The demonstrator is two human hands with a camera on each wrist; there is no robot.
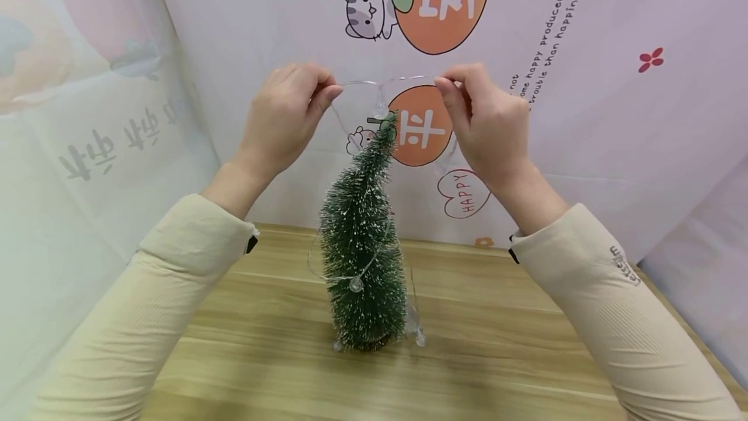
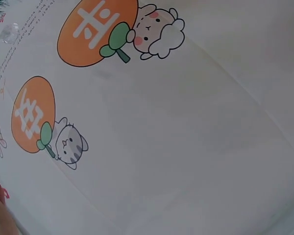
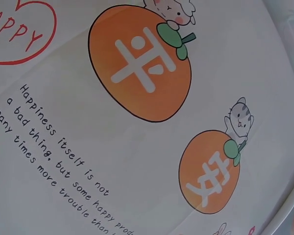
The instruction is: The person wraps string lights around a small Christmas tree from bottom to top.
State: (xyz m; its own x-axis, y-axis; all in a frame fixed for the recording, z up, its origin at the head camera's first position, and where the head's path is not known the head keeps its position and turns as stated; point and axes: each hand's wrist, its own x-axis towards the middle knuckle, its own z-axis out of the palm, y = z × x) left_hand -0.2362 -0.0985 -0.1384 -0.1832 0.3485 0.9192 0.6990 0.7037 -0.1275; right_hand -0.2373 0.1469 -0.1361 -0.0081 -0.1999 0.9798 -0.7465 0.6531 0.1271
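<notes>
A small green artificial Christmas tree with white-flecked bristles stands upright, its top bending to the right. Above its tip, a clear string of lights stretches between both hands. My left hand pinches the wire on the left between thumb and index finger. On the other side, my right hand pinches it the same way. A round clear bulb hangs from the wire right at the tree's tip. Lower down, the string loops across the front with another bulb. The left wrist view catches a bulb beside some bristles.
The tree stands on a wood-grain tabletop. More bulbs lie by its base. Behind it hangs a white printed cloth with orange fruit, cartoon animals and lettering. Another pale cloth hangs at the left.
</notes>
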